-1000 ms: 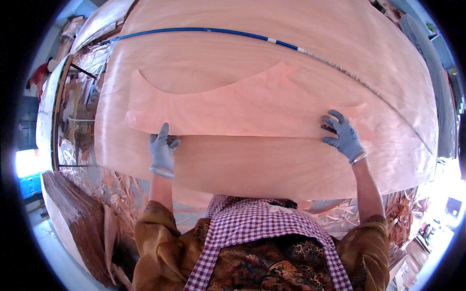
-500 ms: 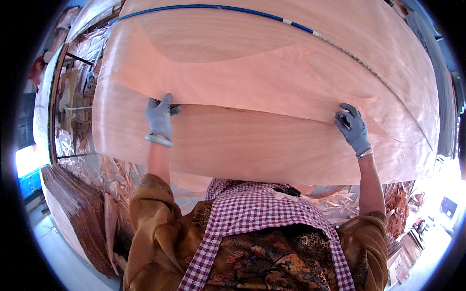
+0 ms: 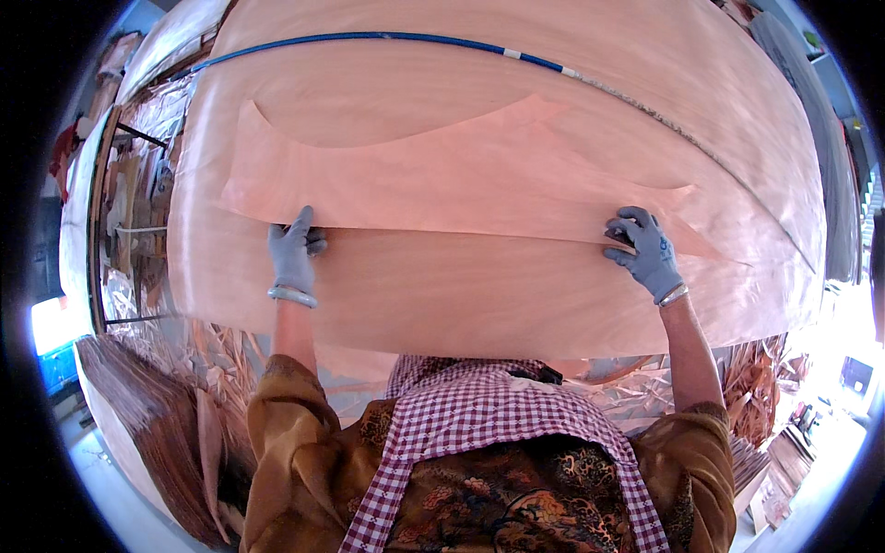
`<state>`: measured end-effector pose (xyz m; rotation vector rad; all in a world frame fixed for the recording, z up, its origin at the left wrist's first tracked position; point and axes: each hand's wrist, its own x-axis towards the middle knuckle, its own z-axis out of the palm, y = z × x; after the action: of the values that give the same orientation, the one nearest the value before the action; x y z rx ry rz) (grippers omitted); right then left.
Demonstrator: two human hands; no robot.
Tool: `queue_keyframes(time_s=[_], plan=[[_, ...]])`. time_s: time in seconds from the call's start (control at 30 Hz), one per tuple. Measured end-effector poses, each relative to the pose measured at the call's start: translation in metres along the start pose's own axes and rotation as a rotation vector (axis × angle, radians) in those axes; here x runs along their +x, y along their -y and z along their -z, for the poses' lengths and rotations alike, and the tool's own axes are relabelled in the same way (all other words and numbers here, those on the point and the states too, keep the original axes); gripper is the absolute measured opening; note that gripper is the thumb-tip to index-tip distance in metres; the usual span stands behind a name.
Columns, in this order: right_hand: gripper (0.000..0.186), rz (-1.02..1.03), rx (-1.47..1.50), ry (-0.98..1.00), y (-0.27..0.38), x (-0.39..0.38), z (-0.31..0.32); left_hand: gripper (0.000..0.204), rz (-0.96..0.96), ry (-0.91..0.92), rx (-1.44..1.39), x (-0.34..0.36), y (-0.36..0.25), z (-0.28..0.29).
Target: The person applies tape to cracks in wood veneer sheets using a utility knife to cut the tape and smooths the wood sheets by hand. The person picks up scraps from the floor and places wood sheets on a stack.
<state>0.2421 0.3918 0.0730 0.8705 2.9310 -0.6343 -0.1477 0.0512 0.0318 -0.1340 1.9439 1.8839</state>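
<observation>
A thin, irregular pinkish piece of wood veneer (image 3: 433,184) lies over a much larger veneer sheet (image 3: 461,295) of similar colour. Its far side is ragged and curved, with pointed corners, while the near edge runs almost straight. My left hand (image 3: 293,258), in a grey glove, pinches that near edge toward its left end, thumb on top and fingers partly hidden beneath. Toward the right end, my right hand (image 3: 649,251), gloved alike, grips the same edge between thumb and curled fingers.
A long blue stick (image 3: 415,39) with white bands rests across the far part of the large sheet. A rack with veneer scraps (image 3: 138,212) stands at the left. Stacked veneer (image 3: 152,424) is at lower left, and torn strips (image 3: 751,392) lie at lower right.
The whole view has shifted slightly. The veneer piece's near edge looks straighter and flatter on the sheet, and its far left corner sits nearer me. Both hands keep hold of the edge.
</observation>
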Motion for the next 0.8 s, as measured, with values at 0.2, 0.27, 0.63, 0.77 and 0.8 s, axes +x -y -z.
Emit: queue_keyframes(time_s=[0.2,0.27,0.63,0.77,0.8], plan=[[0.028,0.086,0.052,-0.085,0.000,-0.007,0.014,0.042,-0.618,-0.508,0.452,-0.014,0.008,0.008],[0.023,0.051,0.063,-0.081,-0.007,-0.013,0.017,0.044,-0.954,-0.372,1.082,-0.020,0.006,0.007],[0.026,-0.110,0.336,0.516,0.164,0.086,-0.007,0.055,-0.804,-0.089,1.500,0.005,0.033,-0.028],[0.030,0.211,0.040,0.414,0.217,0.136,-0.053,0.055,-0.791,-0.051,1.467,0.007,0.037,-0.035],[0.030,0.205,0.022,0.423,0.232,0.148,-0.062,0.054,-0.785,-0.046,1.463,0.008,0.036,-0.036]])
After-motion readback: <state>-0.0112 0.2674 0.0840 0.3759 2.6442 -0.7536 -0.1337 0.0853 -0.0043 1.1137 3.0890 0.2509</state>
